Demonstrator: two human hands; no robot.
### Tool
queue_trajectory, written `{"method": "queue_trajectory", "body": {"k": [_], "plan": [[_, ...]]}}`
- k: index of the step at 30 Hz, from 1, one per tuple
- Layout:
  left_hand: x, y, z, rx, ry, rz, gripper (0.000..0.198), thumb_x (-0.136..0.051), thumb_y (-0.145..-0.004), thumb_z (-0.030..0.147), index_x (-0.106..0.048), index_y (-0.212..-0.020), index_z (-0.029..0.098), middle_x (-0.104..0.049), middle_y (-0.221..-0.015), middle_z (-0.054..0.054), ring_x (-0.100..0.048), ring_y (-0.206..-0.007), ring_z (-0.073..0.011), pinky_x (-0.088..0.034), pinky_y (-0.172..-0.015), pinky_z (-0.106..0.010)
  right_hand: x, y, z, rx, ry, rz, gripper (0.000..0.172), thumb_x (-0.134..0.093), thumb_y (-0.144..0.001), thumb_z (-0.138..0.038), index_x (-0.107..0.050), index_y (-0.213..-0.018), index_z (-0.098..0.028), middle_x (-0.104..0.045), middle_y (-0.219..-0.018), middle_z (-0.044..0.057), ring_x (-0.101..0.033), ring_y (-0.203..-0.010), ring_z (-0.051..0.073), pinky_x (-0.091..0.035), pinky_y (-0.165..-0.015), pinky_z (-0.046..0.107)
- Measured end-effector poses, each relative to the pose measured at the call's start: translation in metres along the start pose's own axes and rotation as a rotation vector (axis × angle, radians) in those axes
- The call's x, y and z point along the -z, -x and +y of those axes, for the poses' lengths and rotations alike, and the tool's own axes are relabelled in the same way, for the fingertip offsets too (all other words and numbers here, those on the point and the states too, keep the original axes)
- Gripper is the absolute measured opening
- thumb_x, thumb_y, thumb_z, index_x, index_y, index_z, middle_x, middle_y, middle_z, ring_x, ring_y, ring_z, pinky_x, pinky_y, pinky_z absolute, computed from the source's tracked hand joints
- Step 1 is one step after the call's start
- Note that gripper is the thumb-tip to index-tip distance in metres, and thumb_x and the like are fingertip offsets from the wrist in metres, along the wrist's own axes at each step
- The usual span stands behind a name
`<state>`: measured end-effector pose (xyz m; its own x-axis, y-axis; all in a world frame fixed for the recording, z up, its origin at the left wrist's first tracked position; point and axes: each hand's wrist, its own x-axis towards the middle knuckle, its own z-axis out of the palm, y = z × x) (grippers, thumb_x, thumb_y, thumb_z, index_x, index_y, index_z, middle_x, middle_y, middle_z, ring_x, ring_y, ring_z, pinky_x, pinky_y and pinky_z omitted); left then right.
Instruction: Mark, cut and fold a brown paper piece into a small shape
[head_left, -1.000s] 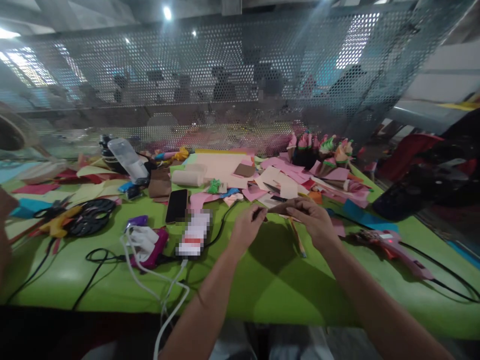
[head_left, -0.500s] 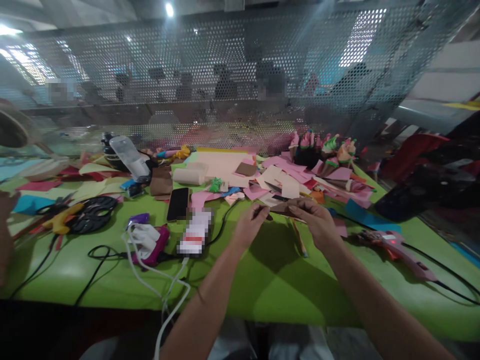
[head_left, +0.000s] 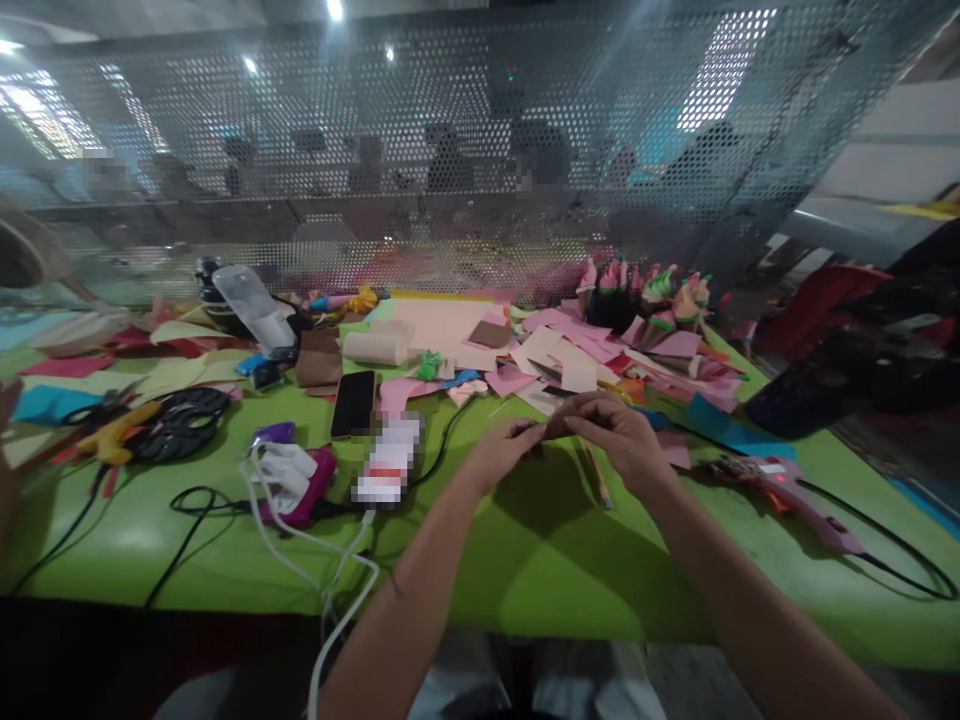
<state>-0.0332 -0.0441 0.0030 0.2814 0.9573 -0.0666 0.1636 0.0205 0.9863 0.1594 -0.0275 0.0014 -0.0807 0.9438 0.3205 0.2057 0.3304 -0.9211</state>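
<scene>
My left hand (head_left: 504,452) and my right hand (head_left: 613,432) meet above the green table, fingertips pinched close together. Between them is a small brown piece of craft sheet (head_left: 556,424), mostly covered by the fingers; whether it is foam or felt I cannot tell. Both hands are closed on it. Under my right hand a pencil (head_left: 600,480) lies on the table. To the right of that hand rests a pink hot glue gun (head_left: 806,500) with a red light showing.
A phone with a lit screen (head_left: 390,460), a dark phone (head_left: 354,404) and a magenta power adapter (head_left: 319,485) with cables lie left. Coloured sheet scraps (head_left: 577,345) and ice-cream-cone-shaped crafts (head_left: 660,290) fill the back. A yellow-handled tool (head_left: 120,435) lies far left, near a perforated metal screen (head_left: 450,230).
My left hand has moved right and closer to my right hand. The brown piece, visible as a flat strip before, is now mostly covered by my fingers.
</scene>
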Motion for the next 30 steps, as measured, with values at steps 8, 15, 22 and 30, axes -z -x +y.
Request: {"method": "queue_trajectory", "body": {"k": [8,15,22,30], "plan": [[-0.008,-0.003,-0.004,0.108,0.218,0.061,0.044,-0.06,-0.078,0.061,-0.053,-0.068,0.018,-0.041,-0.055,0.006,-0.035,-0.053,-0.0088,-0.027,-0.054,-0.024,-0.003,0.001,-0.005,-0.029,-0.045,-0.061,0.03,-0.083,-0.063,-0.05,-0.071,-0.066,-0.023,-0.066,-0.104,0.008,-0.06,-0.104,0.029,-0.047,-0.087,0.041],[-0.01,-0.005,-0.01,0.07,0.208,0.133,0.041,-0.053,-0.085,0.057,-0.047,-0.069,0.02,-0.041,-0.059,0.006,-0.036,-0.054,-0.0092,-0.028,-0.053,-0.023,-0.004,0.004,-0.006,0.098,0.071,-0.065,0.023,-0.08,-0.07,-0.046,-0.072,-0.067,-0.024,-0.065,-0.112,0.008,-0.057,-0.112,0.029,-0.042,-0.098,0.044],[-0.016,-0.004,-0.011,-0.026,-0.005,0.188,0.029,-0.044,-0.093,0.038,-0.057,-0.076,0.019,-0.056,-0.072,0.0,-0.051,-0.071,-0.0144,-0.04,-0.069,-0.027,-0.006,0.005,-0.008,0.178,0.151,0.008,0.021,-0.079,-0.072,-0.045,-0.072,-0.068,-0.025,-0.063,-0.12,0.009,-0.058,-0.112,0.029,-0.043,-0.096,0.045],[-0.02,-0.004,-0.005,-0.144,-0.01,0.117,0.036,-0.045,-0.094,0.039,-0.069,-0.109,0.016,-0.072,-0.115,-0.009,-0.062,-0.107,-0.0238,-0.045,-0.1,-0.037,-0.004,0.003,-0.004,0.139,0.159,0.162,0.023,-0.077,-0.071,-0.041,-0.065,-0.066,-0.022,-0.064,-0.108,0.009,-0.058,-0.108,0.029,-0.045,-0.092,0.045]]}}
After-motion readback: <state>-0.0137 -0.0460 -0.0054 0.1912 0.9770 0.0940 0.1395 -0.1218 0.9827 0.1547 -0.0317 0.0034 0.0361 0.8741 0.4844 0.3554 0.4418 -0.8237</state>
